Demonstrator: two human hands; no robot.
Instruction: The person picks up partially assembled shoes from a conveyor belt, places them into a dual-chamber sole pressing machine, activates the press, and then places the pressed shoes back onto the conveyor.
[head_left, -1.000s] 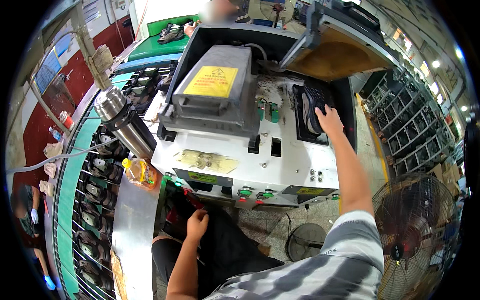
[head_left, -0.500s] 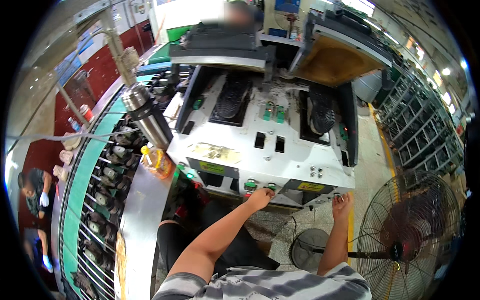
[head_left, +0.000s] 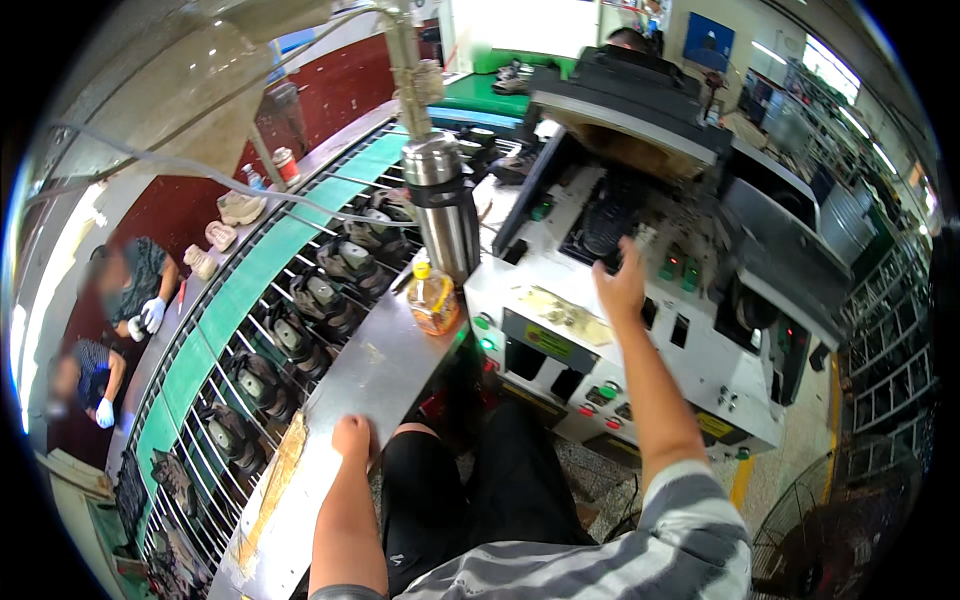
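I have my right hand (head_left: 622,285) spread wide, reaching for the black shoe sole (head_left: 610,215) in the white press machine (head_left: 640,350); next I'd grasp it; left hand (head_left: 352,438) rests fisted on the steel ledge (head_left: 375,365)

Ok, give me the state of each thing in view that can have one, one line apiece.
left hand: closed into a fist, resting on the metal shelf, holding nothing visible.
right hand: open, fingers spread, raised over the machine, empty.
machine lid: raised open.
oil bottle: upright, capped, on the shelf.
steel flask: upright, closed.
floor fan: blade motion cannot be told.
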